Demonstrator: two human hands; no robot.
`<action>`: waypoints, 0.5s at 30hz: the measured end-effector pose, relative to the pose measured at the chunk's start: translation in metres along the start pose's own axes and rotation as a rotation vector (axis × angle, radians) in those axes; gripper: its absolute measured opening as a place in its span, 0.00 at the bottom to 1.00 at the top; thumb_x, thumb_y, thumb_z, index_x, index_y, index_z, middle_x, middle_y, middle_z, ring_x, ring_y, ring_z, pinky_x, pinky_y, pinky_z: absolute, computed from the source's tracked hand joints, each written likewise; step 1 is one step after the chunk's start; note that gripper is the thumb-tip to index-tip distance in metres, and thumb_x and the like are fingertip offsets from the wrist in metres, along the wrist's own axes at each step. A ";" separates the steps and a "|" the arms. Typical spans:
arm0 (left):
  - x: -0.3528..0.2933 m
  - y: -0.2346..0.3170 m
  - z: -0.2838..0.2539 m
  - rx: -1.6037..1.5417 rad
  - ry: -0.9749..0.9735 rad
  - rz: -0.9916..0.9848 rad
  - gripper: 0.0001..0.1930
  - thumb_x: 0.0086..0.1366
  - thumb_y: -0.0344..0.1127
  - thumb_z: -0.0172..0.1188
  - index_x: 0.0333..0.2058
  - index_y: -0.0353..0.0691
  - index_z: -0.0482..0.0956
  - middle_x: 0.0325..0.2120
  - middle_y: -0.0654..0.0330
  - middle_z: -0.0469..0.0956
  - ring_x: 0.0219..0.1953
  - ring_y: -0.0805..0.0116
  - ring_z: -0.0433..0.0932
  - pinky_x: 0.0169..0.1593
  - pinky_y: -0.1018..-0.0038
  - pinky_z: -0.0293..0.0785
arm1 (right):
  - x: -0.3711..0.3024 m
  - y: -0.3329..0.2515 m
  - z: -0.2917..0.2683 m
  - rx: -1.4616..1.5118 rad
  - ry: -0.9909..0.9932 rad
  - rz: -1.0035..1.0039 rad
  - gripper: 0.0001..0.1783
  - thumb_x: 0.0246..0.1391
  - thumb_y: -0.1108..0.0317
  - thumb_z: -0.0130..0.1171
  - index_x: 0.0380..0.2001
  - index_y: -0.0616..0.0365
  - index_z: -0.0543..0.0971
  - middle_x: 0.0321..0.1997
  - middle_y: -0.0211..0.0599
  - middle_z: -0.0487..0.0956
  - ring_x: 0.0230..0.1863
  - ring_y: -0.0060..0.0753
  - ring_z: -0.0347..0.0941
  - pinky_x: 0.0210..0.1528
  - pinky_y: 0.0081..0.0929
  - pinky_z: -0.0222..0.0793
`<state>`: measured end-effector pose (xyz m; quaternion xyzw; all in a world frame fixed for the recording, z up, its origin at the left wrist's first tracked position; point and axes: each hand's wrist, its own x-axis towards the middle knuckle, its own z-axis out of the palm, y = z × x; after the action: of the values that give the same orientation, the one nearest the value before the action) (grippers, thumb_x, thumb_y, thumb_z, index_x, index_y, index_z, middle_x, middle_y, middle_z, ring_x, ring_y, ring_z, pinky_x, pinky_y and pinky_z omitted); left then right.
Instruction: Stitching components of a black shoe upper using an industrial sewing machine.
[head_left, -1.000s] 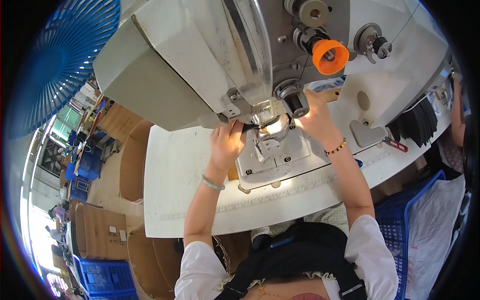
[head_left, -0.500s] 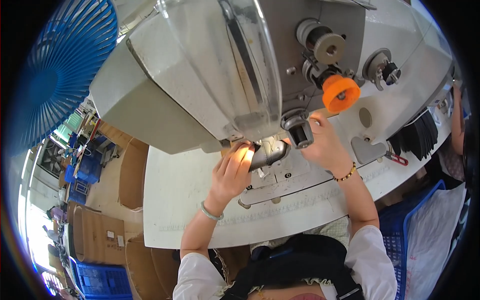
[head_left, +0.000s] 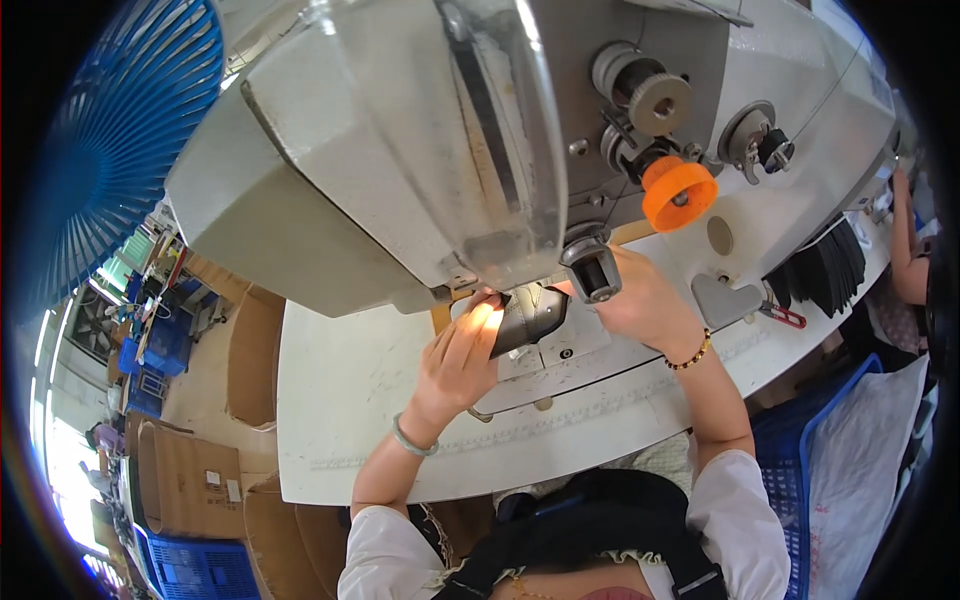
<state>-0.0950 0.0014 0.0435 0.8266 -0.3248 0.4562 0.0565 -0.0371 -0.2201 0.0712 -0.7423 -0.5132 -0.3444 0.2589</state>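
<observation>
— What are the hands doing over there?
— They're apart, one on each side. The left hand (head_left: 455, 362) has its fingers on the left end of a dark grey, leather-looking piece (head_left: 532, 322). I can't tell if it pinches or just presses, because the thumb is hidden.
— And the right hand (head_left: 645, 302)?
— It's bent in close to the piece's other end. Its fingertips are behind a metal knob (head_left: 598, 273), so I can't tell if they hold anything.
— Where's the piece, then?
— Low down, just under the head of the big sewing machine (head_left: 390, 150).
— How would you do this bit well?
— I'd go slow, I think. Keep the piece smooth, steer gently, and keep fingertips out from under the machine. That curved edge looks like it could slip around.
— Any writing to read?
— Ruler marks (head_left: 520, 427) run along the front of the white table (head_left: 335, 380), but they're too small for me. Off to the left, a cardboard box (head_left: 190, 450) has two white labels (head_left: 233, 491). I can't read those either.
</observation>
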 end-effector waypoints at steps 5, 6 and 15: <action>-0.001 -0.001 0.000 -0.016 0.022 0.022 0.17 0.40 0.15 0.50 0.34 0.28 0.74 0.36 0.54 0.73 0.39 0.61 0.78 0.38 0.76 0.75 | -0.003 -0.004 0.000 0.034 0.019 0.057 0.11 0.35 0.74 0.52 0.28 0.60 0.70 0.30 0.31 0.66 0.34 0.31 0.68 0.43 0.27 0.68; -0.002 -0.001 0.000 0.002 0.007 0.033 0.17 0.41 0.15 0.50 0.34 0.28 0.74 0.36 0.54 0.73 0.39 0.60 0.78 0.38 0.76 0.75 | -0.003 -0.003 0.001 0.032 0.019 0.059 0.11 0.35 0.74 0.52 0.28 0.60 0.70 0.30 0.31 0.66 0.34 0.31 0.68 0.43 0.27 0.68; 0.002 0.003 -0.003 -0.033 -0.006 0.047 0.15 0.43 0.15 0.49 0.34 0.26 0.73 0.34 0.52 0.72 0.37 0.60 0.77 0.39 0.75 0.75 | 0.002 -0.010 -0.009 0.004 0.119 -0.004 0.07 0.33 0.74 0.53 0.23 0.61 0.70 0.29 0.30 0.66 0.32 0.32 0.66 0.37 0.26 0.67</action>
<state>-0.0984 -0.0006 0.0464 0.8189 -0.3518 0.4497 0.0583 -0.0486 -0.2225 0.0786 -0.7190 -0.4991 -0.3874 0.2897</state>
